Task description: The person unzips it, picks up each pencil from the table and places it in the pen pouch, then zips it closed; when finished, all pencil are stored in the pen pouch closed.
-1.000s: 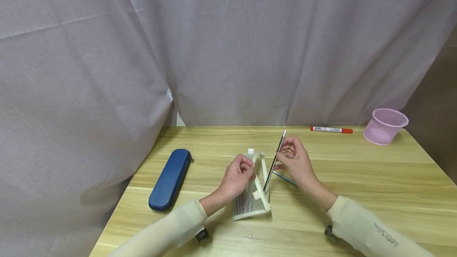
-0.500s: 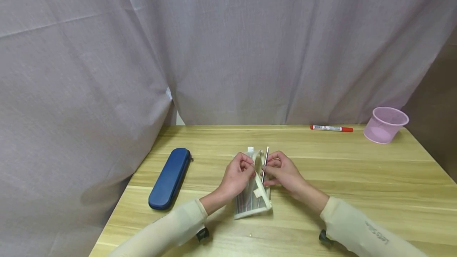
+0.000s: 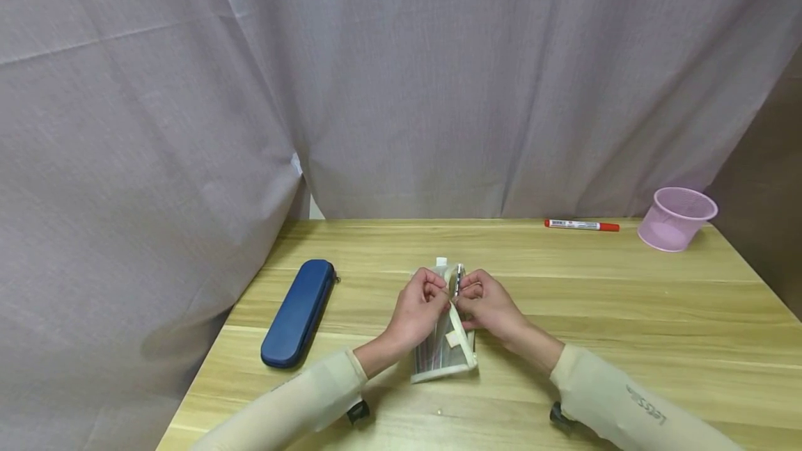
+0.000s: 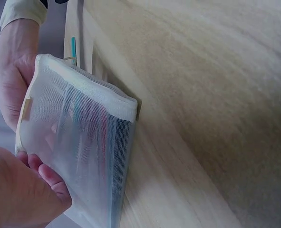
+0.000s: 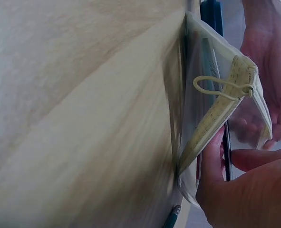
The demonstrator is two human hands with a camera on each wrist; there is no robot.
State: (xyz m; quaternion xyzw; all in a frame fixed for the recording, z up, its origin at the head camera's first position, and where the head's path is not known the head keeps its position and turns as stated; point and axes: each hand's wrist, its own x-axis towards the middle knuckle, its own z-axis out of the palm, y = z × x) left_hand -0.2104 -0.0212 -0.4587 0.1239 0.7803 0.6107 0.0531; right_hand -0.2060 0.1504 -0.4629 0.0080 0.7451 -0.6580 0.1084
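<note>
A see-through mesh pencil pouch (image 3: 443, 371) with a cream zip edge stands open-mouthed on the table, long thin things showing through its side. My left hand (image 3: 413, 312) pinches the left edge of its mouth. At the opening, my right hand (image 3: 495, 308) holds a dark pencil (image 3: 458, 279) with a pale end between thumb and fingers. In the right wrist view the dark pencil (image 5: 227, 154) runs down inside the pouch mouth, beside the zip. A teal pencil (image 5: 171, 217) lies on the table outside the pouch; the right hand hides it in the head view.
Left of the pouch lies a blue zipped case (image 3: 297, 315). Toward the back edge rests a red and white marker (image 3: 581, 225). A pink mesh basket (image 3: 673, 221) stands at the back right, before a grey curtain (image 3: 407, 89).
My right hand has moved left and toward the pouch, and the dark pencil has gone from sticking up high to mostly inside the mouth. The left hand has stayed on the pouch edge.
</note>
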